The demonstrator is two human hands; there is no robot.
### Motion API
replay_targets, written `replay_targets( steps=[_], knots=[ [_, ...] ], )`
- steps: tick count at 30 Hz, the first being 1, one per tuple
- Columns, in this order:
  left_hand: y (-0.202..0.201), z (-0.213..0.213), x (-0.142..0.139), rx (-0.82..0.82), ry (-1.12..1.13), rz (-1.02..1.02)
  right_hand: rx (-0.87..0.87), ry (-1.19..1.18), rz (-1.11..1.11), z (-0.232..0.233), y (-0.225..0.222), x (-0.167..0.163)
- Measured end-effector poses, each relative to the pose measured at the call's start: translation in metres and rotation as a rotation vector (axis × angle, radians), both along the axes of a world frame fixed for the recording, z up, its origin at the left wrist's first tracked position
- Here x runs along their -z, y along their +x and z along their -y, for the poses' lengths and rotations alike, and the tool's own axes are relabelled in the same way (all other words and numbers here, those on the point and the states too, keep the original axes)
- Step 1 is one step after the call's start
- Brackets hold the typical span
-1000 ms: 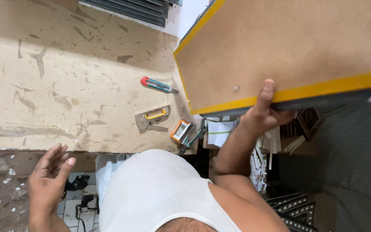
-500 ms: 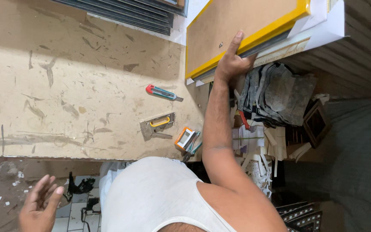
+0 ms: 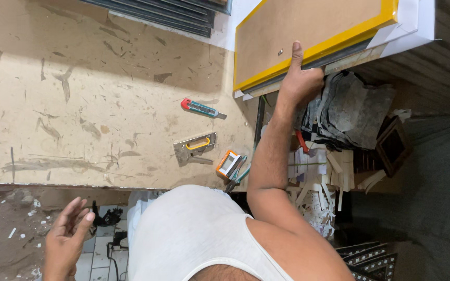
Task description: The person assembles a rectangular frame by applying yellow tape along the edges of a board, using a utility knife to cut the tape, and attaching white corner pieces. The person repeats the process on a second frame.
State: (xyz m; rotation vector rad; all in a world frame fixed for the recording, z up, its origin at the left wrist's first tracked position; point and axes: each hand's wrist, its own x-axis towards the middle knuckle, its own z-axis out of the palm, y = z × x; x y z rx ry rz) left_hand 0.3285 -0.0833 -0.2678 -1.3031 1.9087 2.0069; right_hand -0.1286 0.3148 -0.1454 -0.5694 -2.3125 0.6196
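My right hand (image 3: 299, 78) grips the lower edge of a yellow-framed board (image 3: 308, 31), brown backing side up, thumb lying on the backing. The board rests on a white sheet (image 3: 417, 21) at the far corner of the worn wooden worktable (image 3: 79, 104). My left hand (image 3: 69, 237) hangs open and empty below the table's near edge, fingers spread. On the table lie a red-and-teal utility knife (image 3: 200, 107), a grey staple gun with a yellow handle (image 3: 195, 147), and an orange-edged small box (image 3: 228, 163) beside teal-handled pliers (image 3: 238, 174).
Dark frame mouldings (image 3: 167, 13) lie stacked at the table's far edge. A pile of grey cloth pieces (image 3: 350, 109) and several pale offcut strips (image 3: 324, 177) sit right of the table, with a small dark frame (image 3: 391, 145). Debris litters the floor (image 3: 1, 218) at the left.
The yellow-framed board has travelled away from me onto the table's far corner, my right hand going with it. My left hand has dropped lower and stayed open.
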Motion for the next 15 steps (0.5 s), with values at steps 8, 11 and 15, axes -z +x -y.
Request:
replay_targets(
  steps=[8,11,15],
  knots=[
    [0.004,-0.011,0.004,-0.018,0.023,-0.001,-0.104,0.138,0.433,0.001,0.048,-0.043],
    [0.010,-0.009,0.007,-0.026,0.020,0.047,-0.260,0.256,0.230,0.025,0.063,-0.040],
    [0.012,-0.006,0.010,-0.028,0.005,0.015,-0.625,-0.090,0.097,0.069,0.038,-0.025]
  ],
)
